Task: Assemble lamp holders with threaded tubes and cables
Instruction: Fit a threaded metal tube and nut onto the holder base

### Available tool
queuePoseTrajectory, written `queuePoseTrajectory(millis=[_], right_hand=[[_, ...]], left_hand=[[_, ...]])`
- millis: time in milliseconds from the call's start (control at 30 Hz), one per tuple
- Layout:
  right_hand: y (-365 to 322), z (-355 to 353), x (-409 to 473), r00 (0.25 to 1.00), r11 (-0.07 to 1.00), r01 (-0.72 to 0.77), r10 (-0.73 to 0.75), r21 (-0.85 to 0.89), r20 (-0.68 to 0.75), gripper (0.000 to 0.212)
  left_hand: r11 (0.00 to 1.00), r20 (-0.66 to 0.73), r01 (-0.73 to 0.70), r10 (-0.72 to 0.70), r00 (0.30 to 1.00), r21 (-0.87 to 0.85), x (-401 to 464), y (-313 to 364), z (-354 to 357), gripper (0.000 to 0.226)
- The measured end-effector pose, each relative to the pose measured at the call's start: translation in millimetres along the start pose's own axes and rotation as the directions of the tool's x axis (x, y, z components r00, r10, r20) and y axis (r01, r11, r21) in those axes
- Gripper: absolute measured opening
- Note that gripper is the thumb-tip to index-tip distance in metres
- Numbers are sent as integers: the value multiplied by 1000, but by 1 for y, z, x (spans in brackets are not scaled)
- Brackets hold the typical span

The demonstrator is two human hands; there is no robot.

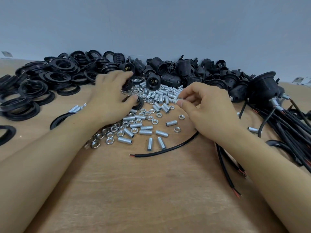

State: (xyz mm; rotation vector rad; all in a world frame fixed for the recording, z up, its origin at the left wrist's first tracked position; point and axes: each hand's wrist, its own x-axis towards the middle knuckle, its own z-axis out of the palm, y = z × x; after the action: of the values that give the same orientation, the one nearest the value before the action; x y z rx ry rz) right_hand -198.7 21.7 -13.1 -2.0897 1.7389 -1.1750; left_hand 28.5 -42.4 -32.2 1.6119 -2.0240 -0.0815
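Both hands curled: left hand (111, 95) grips black lamp holder (129, 84); right hand (207, 106) pinches threaded tube (179, 99).

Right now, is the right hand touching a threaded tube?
Touching. The head view shows the right hand pinching a threaded tube between thumb and fingers, above the pile.

Wall: a plain pale blue-grey wall (151, 22) fills the whole upper half, bare and smooth.
Table: a light brown wooden table (143, 190) runs right up against it, faint grain showing.
Light: soft and even, only weak shadows on the wood.
Corners: small pale papers (6, 54) lie at the far left and far right edges.
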Motion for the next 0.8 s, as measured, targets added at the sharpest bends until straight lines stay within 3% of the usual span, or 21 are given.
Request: queuePoseTrajectory(millis=[67,167,300,433,500,567,633,733,800], right_hand=[[-1,0,0,1000,1000,5,-5,-9,10,6],[-2,-1,-1,1000,1000,5,-5,-12,12,4],[-3,0,-1,1000,1000,4,-4,-12,11,4],[-1,1,0,1000,1000,0,0,10,3,4],[-2,1,0,1000,998,-11,12,65,-15,4],[-5,-1,1,999,968,-40,47,249,-23,7],[-9,-4,1,998,889,-41,56,456,-19,10],[-13,-5,0,999,812,-16,30,584,-14,10],[-14,-5,-1,1000,792,-12,21,610,-7,10]], left_hand=[[999,122,-32,31,992,9,-1,-2,3,50],[996,0,26,-26,1000,-90,0,-3,5,36],[985,-78,71,-84,993,-159,0,-5,3,66],[985,-133,106,-124,983,-134,3,-3,1,37],[974,-227,30,-82,970,-224,1,2,-5,40],[906,-317,-112,-26,948,-409,-6,16,-14,43],[753,-275,-197,22,961,-627,-19,35,-17,45],[592,-151,-188,112,982,-783,-35,54,-13,49],[537,-121,-172,130,984,-826,-37,58,-12,47]])
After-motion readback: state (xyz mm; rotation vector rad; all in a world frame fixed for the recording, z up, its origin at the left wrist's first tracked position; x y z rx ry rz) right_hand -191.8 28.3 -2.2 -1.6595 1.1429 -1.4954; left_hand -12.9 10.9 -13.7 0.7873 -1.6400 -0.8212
